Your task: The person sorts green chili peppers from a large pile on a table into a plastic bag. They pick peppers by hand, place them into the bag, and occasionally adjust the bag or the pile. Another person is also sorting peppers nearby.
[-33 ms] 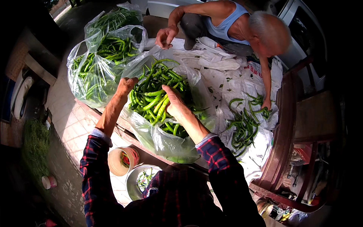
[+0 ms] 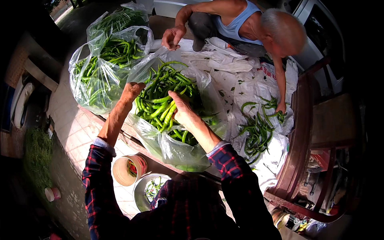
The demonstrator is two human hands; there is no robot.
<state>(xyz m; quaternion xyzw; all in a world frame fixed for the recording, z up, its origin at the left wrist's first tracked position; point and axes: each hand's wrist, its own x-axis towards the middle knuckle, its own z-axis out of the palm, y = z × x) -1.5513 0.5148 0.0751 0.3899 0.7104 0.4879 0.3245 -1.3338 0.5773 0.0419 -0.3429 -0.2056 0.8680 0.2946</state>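
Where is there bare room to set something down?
Nearly bare: the white sheet between the open bag and loose peppers, apart from leaf scraps; sunlit paving between left sleeve and left bag. Crowded: the open bag's mouth, where bagged peppers, left hand and right hand gather.

Long, slender green chili peppers (image 2: 154, 109), glossy and gently curved, lie heaped at mixed angles between the left hand (image 2: 133, 91) and the right hand (image 2: 185, 111). A lighter green bunch rests against the right hand's thumb side, slanting toward the near side; darker ones pile up beyond the grip. The clear plastic bag (image 2: 170, 150) around them is open at the top, its crumpled film bulging below the right hand.
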